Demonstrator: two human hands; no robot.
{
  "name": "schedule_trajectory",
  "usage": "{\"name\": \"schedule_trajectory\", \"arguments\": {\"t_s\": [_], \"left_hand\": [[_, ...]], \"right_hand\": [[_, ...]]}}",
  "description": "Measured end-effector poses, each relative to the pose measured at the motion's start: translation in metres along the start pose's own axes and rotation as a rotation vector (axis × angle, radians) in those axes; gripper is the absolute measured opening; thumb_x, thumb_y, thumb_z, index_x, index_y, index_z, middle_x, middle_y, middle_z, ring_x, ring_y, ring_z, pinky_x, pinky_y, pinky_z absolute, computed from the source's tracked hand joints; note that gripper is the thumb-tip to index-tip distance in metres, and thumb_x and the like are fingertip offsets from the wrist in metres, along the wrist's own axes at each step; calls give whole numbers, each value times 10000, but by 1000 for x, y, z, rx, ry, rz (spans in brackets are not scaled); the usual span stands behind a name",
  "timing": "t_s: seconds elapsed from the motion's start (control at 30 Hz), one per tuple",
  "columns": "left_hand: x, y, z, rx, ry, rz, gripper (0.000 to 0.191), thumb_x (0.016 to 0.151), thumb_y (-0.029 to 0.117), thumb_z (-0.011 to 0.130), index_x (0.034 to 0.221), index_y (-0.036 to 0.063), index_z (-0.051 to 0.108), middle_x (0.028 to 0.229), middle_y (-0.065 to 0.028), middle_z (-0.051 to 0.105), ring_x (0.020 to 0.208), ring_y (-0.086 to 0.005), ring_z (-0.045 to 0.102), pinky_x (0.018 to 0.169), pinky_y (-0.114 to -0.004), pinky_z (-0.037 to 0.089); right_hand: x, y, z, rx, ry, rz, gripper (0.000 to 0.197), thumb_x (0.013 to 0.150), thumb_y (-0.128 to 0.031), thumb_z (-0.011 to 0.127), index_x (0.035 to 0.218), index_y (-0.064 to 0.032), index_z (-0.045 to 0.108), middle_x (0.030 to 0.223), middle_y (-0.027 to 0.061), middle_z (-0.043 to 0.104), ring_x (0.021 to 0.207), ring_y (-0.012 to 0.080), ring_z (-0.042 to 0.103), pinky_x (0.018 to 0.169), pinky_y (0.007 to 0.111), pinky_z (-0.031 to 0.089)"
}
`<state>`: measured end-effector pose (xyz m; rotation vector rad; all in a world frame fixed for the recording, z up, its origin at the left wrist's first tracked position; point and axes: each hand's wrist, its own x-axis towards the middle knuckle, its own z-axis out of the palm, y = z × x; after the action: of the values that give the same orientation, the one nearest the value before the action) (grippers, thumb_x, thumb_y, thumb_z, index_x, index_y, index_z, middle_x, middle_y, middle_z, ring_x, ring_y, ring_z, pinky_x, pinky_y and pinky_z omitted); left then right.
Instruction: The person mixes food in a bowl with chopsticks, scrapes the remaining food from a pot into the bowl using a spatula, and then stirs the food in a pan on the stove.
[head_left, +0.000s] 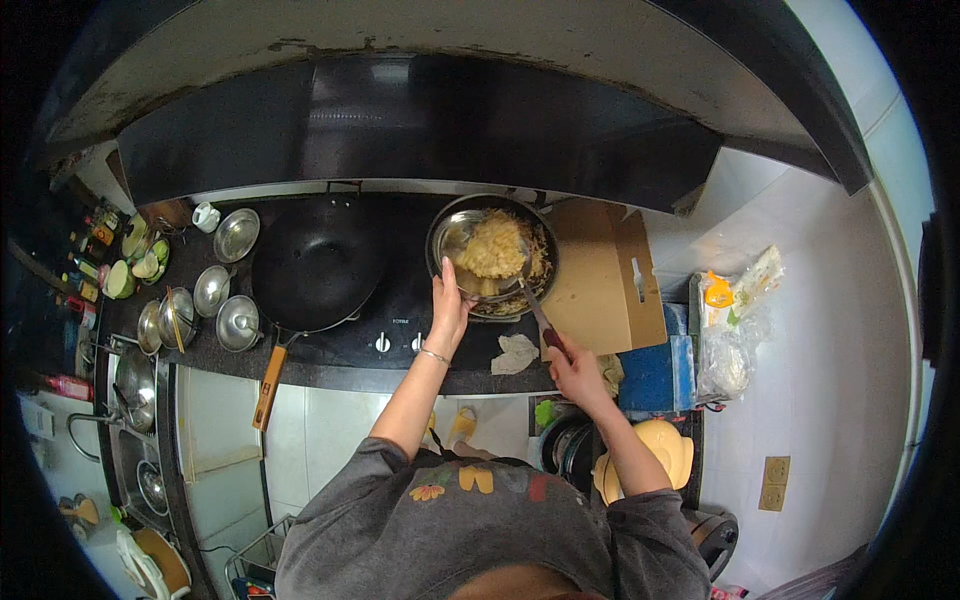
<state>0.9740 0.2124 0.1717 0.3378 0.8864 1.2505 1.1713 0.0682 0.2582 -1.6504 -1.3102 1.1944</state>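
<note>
My left hand (448, 311) grips the near rim of a shiny stainless steel bowl (452, 234), with the thumb side up along it. A mound of golden-yellow cooked food (495, 244) lies in the bowl. The bowl is over a round dark-rimmed pan (553, 259), where browned bits cling to the inside on the right. My right hand (577, 375) is closed around the dark red handle of a metal spatula (534, 301). Its front end reaches the lower right edge of the food, and the blade is mostly hidden.
A black wok (315, 262) stands on the left side of the cooktop, its wooden handle (270, 386) jutting past the counter edge. Several metal bowls (238, 322) stand farther left. Right of the pan are a cardboard sheet (589, 300) and a crumpled cloth (514, 354). A range hood (420, 124) overhangs the back.
</note>
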Motion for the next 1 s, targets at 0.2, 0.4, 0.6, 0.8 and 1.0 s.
{"name": "schedule_trajectory", "arguments": {"t_s": [0.2,0.4,0.6,0.8,1.0], "left_hand": [[-7,-2,-2,-190,-180,60,600,918,502,413,1297,51,295,1291,-118,437,1144,-259,498,869,-450,478],[-3,-1,-11,-242,-244,93,631,915,524,381,1318,46,299,1316,-127,423,1179,-282,472,905,-472,453],[-10,9,-19,-186,-207,46,639,913,526,379,1322,42,292,1323,-136,415,1186,-285,467,909,-476,451],[-20,15,-26,-167,-215,82,633,914,511,385,1322,35,297,1322,-139,417,1197,-282,456,936,-472,437],[-22,19,-33,-132,-220,115,627,919,496,376,1346,45,288,1345,-127,400,1234,-278,416,983,-479,391]], "right_hand": [[-19,-24,5,-506,235,-529,354,833,-58,560,1169,36,498,914,258,610,831,439,588,708,419,487],[-24,-32,-1,-459,180,-424,352,853,-54,536,1191,33,493,953,271,600,901,423,583,718,387,494],[-29,-28,-1,-391,157,-392,350,873,-83,538,1209,9,498,843,157,638,712,243,639,629,300,485],[-32,-18,5,-39,-119,27,316,887,-131,549,1168,10,519,726,73,579,612,105,511,578,268,454],[-22,2,14,-200,13,-262,332,889,-142,540,1180,16,512,716,102,576,594,121,513,570,251,444]]}}
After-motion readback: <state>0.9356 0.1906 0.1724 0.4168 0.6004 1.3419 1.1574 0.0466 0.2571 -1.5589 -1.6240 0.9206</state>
